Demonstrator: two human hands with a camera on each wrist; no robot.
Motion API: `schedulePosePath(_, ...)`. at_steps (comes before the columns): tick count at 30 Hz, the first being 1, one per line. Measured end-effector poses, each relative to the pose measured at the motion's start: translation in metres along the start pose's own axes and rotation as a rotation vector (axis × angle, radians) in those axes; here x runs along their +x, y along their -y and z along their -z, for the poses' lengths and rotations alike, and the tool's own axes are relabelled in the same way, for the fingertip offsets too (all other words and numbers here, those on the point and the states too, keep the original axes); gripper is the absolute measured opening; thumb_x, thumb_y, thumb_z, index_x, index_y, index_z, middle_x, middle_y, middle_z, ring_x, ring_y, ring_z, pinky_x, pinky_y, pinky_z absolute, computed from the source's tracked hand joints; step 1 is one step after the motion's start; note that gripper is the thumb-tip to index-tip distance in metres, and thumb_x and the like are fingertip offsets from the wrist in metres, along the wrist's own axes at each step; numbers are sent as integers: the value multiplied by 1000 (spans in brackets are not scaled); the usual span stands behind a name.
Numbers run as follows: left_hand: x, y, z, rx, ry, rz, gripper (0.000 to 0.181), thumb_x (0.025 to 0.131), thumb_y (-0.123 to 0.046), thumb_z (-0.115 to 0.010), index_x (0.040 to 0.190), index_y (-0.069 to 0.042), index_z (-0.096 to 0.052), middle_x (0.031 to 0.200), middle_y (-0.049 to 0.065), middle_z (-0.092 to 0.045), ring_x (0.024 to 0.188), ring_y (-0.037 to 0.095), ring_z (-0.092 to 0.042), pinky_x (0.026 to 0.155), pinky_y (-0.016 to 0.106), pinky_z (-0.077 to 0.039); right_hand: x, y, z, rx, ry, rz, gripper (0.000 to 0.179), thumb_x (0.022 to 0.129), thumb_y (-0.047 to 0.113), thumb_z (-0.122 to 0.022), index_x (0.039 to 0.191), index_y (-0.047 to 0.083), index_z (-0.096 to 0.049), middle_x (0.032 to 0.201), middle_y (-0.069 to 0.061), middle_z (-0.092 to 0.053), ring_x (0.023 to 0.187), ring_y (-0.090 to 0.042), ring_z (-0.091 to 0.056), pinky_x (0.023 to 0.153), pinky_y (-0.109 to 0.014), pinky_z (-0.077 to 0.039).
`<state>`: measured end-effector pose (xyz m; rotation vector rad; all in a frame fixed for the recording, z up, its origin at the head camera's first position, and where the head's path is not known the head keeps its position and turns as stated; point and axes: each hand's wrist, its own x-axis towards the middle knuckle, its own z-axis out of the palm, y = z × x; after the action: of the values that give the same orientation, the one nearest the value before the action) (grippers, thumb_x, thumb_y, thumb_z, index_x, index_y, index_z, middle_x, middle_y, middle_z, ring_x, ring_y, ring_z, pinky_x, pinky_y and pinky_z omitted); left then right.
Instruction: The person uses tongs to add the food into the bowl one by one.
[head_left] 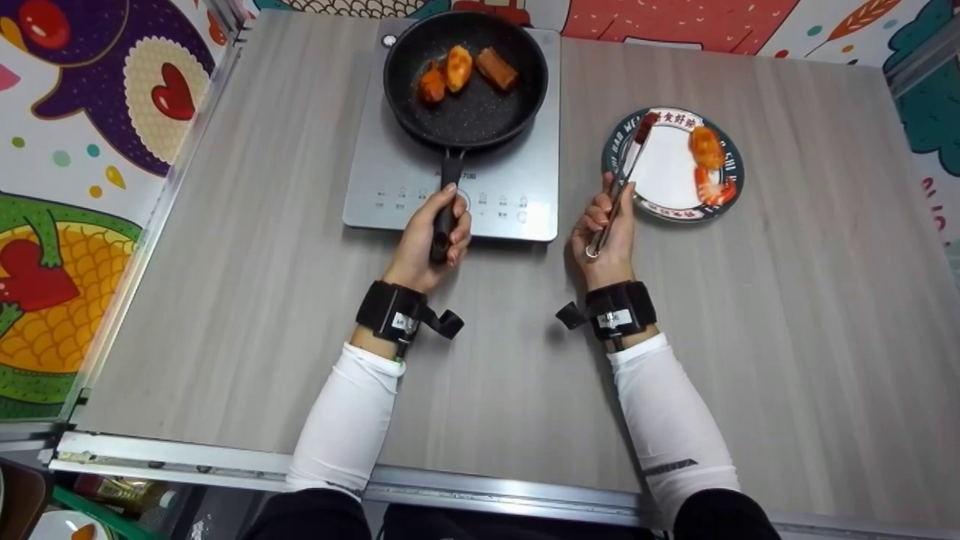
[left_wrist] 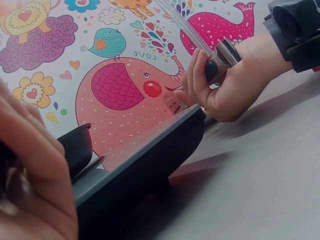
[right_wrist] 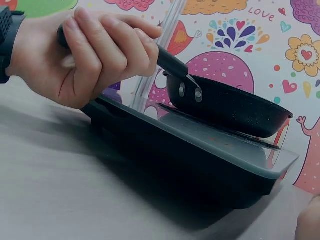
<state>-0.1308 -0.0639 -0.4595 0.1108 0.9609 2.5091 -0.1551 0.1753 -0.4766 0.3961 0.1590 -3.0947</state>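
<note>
In the head view my left hand (head_left: 437, 236) grips the black handle (head_left: 448, 217) of a frying pan (head_left: 480, 124). Two orange food pieces (head_left: 458, 69) and a brown block-shaped piece (head_left: 496, 69) lie in the pan. Fingers of my right hand (head_left: 607, 232) curl round metal tongs (head_left: 619, 191), whose far end reaches over the left part of a plate (head_left: 673, 213). Dark red shows at the tongs' end; I cannot tell whether it is food. On the plate's right side are an orange-yellow piece (head_left: 706, 147) and a shrimp (head_left: 714, 187).
Under the pan stands a silver induction cooker (head_left: 367, 191) with touch markings along its front. Its raised edge shows in the right wrist view. Printed walls (head_left: 675, 22) border the wooden-look table (head_left: 247, 262), and a metal rail (head_left: 510, 499) runs along its front.
</note>
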Motion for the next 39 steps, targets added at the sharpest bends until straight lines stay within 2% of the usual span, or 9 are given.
schedulePosePath(5,0,0,0,10,4,-5,30,94,-32,-41,76,-8,-42,50,-1,-37,32,8,-38,28,19,-30,-2,-3,-3,-109,-2,2,41,91,42,-42,99,4,-53,48,0,-42,32,-7,-38,27,-16,-31)
schedulePosePath(11,0,-1,-1,0,10,-5,29,94,-31,-42,76,-8,-43,50,-1,-37,32,8,-38,28,19,-30,-4,-7,-7,-220,76,24,38,92,39,-41,100,3,-51,47,0,-39,31,-9,-37,25,-18,-29)
schedulePosePath(19,0,0,-1,-14,10,-2,29,94,-31,-41,76,-8,-43,51,-1,-39,33,8,-39,28,18,-31,-11,-16,-11,-544,115,100,42,93,37,-40,113,1,-49,50,-2,-44,32,-10,-39,26,-20,-31)
schedulePosePath(24,0,0,0,-19,7,2,29,94,-31,-42,77,-8,-43,51,-1,-39,32,8,-39,28,19,-31,-16,-23,-15,-688,154,104,42,93,34,-43,115,0,-51,51,-5,-46,32,-11,-40,27,-21,-33)
schedulePosePath(31,0,0,0,-6,11,-4,29,94,-32,-41,76,-8,-43,51,-1,-38,32,8,-38,29,19,-30,-24,-33,-20,-964,177,132,45,89,37,-49,115,1,-56,51,-6,-48,31,-12,-42,28,-23,-36)
schedulePosePath(34,0,1,1,7,16,-1,30,94,-32,-40,76,-8,-42,51,-1,-38,32,8,-38,29,19,-30,-27,-38,-21,-1050,187,127,47,88,38,-51,115,-1,-56,51,-7,-48,31,-14,-42,27,-26,-38)
schedulePosePath(39,0,1,0,-12,11,3,30,94,-32,-41,76,-8,-43,51,-1,-38,32,8,-38,29,19,-30,-29,-41,-21,-1106,224,135,48,89,36,-51,115,-5,-54,51,-9,-48,32,-16,-43,27,-28,-37)
